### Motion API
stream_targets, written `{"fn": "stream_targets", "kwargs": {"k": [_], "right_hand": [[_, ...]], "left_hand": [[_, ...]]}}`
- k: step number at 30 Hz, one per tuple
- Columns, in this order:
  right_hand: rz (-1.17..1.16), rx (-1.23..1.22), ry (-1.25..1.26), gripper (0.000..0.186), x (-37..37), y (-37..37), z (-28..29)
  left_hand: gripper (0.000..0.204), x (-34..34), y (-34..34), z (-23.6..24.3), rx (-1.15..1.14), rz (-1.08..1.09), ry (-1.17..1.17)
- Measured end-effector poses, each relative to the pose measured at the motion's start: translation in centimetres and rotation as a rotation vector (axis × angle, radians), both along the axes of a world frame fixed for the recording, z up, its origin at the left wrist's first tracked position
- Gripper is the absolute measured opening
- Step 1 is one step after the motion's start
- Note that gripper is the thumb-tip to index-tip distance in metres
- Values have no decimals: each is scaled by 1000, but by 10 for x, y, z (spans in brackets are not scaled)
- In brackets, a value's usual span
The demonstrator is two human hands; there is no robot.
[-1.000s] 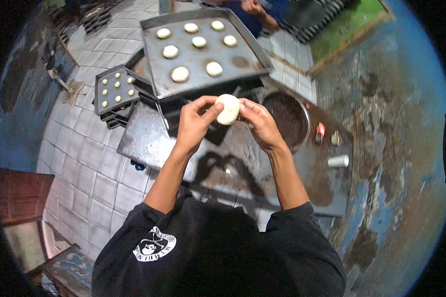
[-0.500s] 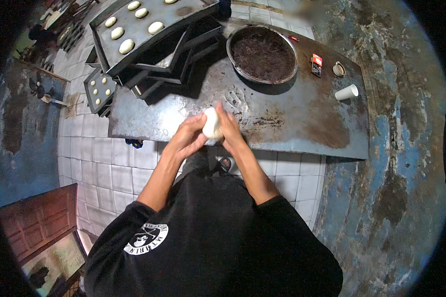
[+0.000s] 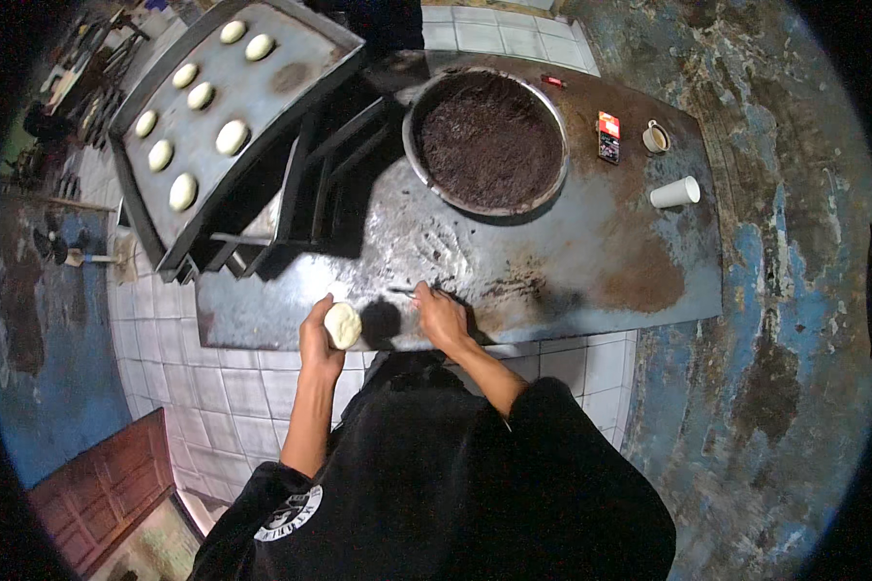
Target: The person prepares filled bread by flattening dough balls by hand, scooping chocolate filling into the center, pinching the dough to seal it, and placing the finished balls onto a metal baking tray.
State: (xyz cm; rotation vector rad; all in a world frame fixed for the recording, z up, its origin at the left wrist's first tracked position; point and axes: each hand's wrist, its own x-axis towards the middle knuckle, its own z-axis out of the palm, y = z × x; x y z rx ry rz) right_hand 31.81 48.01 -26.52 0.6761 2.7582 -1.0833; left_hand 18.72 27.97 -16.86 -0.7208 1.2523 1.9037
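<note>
Head view: at the upper left of the frame, a dark metal baking tray with raised sides point(image 3: 252, 108) carries eight pale, smooth dough rounds point(image 3: 232, 137), set apart from one another. Left of centre, the left hand point(image 3: 318, 339) holds a cream-white, slightly creased ball of soft dough point(image 3: 343, 326) near the front edge of a worn grey metal table point(image 3: 591, 247). Half a second ago both hands were cupped around this ball; now they have parted, so the left bears it alone and the right is free for handling a tool. The left fingers curve along the ball's left side, opened about as wide as it, though those beneath are hidden. At the centre, the right hand point(image 3: 440, 315) has thumb and forefinger nearly together at the right end of a thin, dark, stick-like tool point(image 3: 401, 290), seemingly pinching it; the other fingers look curled in. Farther right and up stands a wide round metal bowl point(image 3: 409, 147) of dark brown, crumbly filling point(image 3: 489, 140), then a small red-and-black box point(image 3: 608, 137), and at the right a white cylindrical cup point(image 3: 675, 193) lying on its side.
</note>
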Motion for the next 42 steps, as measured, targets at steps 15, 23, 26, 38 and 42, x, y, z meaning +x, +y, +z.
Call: {"fn": "stream_targets", "kwargs": {"k": [15,23,26,38,42], "right_hand": [[9,425,6,19,-190,213,20],[-229,-991,15,16,-149,216,74],[-46,-1339,184,17,-114,175,125],[-416,-1080,235,9,33,29,-24],[-264,-138,-11,37,11,2,3]], "left_hand": [[64,-86,106,7,123,-47,-27],[31,-83,121,21,379,46,-28],[33,-75,137,35,516,34,-61],[38,-11,84,72,874,47,-39],[56,17,59,75,866,30,-59]]}}
